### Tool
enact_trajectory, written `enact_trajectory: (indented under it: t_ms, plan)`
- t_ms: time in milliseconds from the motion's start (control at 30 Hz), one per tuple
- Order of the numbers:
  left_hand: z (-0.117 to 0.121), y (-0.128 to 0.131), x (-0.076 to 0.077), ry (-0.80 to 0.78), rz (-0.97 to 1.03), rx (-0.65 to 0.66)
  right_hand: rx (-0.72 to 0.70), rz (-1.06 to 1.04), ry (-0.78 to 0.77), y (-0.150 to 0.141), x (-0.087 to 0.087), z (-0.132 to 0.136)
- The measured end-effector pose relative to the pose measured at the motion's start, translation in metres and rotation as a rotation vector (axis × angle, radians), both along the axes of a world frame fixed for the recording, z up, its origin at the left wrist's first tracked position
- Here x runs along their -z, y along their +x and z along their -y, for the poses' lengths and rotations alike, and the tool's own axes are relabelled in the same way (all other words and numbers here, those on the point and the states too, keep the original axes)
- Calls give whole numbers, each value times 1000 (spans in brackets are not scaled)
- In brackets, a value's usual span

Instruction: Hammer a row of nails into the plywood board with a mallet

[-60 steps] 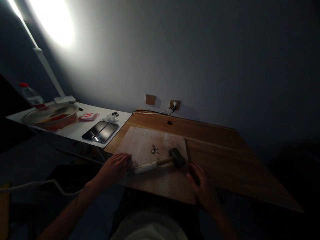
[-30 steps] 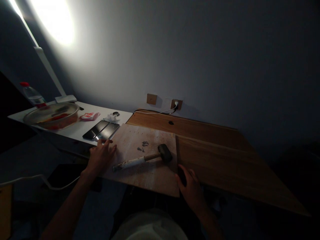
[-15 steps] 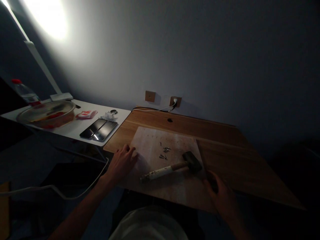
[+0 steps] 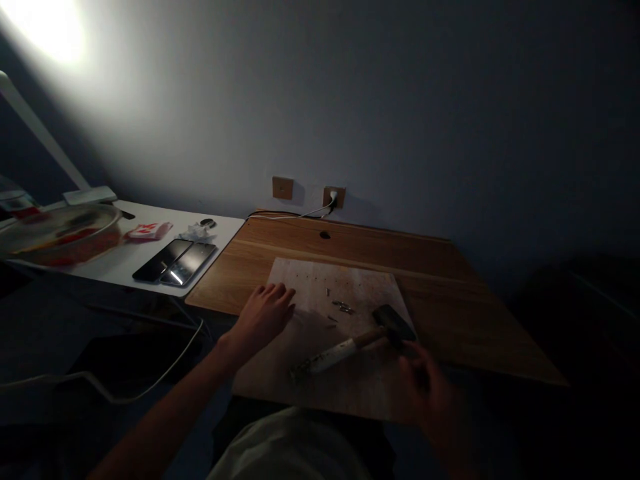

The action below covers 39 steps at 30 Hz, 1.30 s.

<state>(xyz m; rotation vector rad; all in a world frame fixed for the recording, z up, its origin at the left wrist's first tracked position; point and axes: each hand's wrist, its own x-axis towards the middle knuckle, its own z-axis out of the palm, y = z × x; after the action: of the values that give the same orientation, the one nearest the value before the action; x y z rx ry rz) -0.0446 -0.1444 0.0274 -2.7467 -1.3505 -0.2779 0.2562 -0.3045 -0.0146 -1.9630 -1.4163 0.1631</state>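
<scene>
A pale wooden board [image 4: 280,373] lies on the brown tabletop, tilted slightly in view. My left hand [image 4: 267,310] rests over its left part, fingers loosely bent and holding nothing visible. On the board lie several small metal nails [image 4: 344,307], loosely scattered. A mallet [image 4: 393,325] with a dark head and a worn, white-painted handle [image 4: 333,355] lies across the board, head to the right. Close to the head is my right hand [image 4: 427,383], dim and blurred, thumb and fingers apart. A row of small dark dots runs along the board's far side.
To the left, a white table [image 4: 230,230] holds two phones [image 4: 187,263], a red-and-white packet [image 4: 150,231], crumpled plastic [image 4: 199,232], and a large clear bowl [image 4: 95,233]. A lamp [image 4: 45,133] stands behind. A plug [image 4: 333,196] sits in the wall socket; a white cable [image 4: 185,357] hangs below.
My left hand has moved from the board's left edge further onto it. My right hand has left the board's right edge and come nearer the mallet head. The camera view has shifted right.
</scene>
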Motion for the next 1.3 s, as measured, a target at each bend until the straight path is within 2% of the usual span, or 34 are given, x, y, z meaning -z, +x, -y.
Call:
enact_trajectory:
  t_ms: [67, 167, 200, 300, 400, 533, 700, 767, 867, 967, 1033, 1167, 1300]
  plan:
    - [-17, 20, 3, -53, 24, 129, -228, -31, -181, -26, -7, -7]
    - [-41, 50, 10, -92, 57, 281, -334, -82, -366, -54, -17, -25]
    - [-47, 58, 12, -95, 65, 310, -326, -86, -374, -59, -20, -31]
    - [-58, 76, 16, -109, 76, 378, -288, -144, -333, -66, -25, -42]
    - [-62, 83, 18, -119, 76, 426, -261, -324, -288, -63, -25, -39]
    - [-66, 87, 22, -114, 79, 435, -215, -673, -222, -48, -16, -22]
    - [-72, 91, 28, -124, 86, 427, -121, -924, -111, -22, -9, -13]
    - [-72, 93, 26, -121, 61, 438, -83, -911, -121, -13, -11, -15]
    - [-74, 95, 23, -149, 91, 429, -47, -713, -156, -1, -13, -22]
    - [-81, 101, 23, -230, 249, 424, -3, -479, -96, 9, -10, -29]
    - [-89, 112, 27, -297, 371, 440, 8, -405, -80, 14, -7, -32]
    - [-103, 150, 34, -432, 512, 459, 31, -506, -167, 16, -1, -30]
    - [-114, 193, 37, -496, 544, 498, 100, -603, -132, 15, 1, -28]
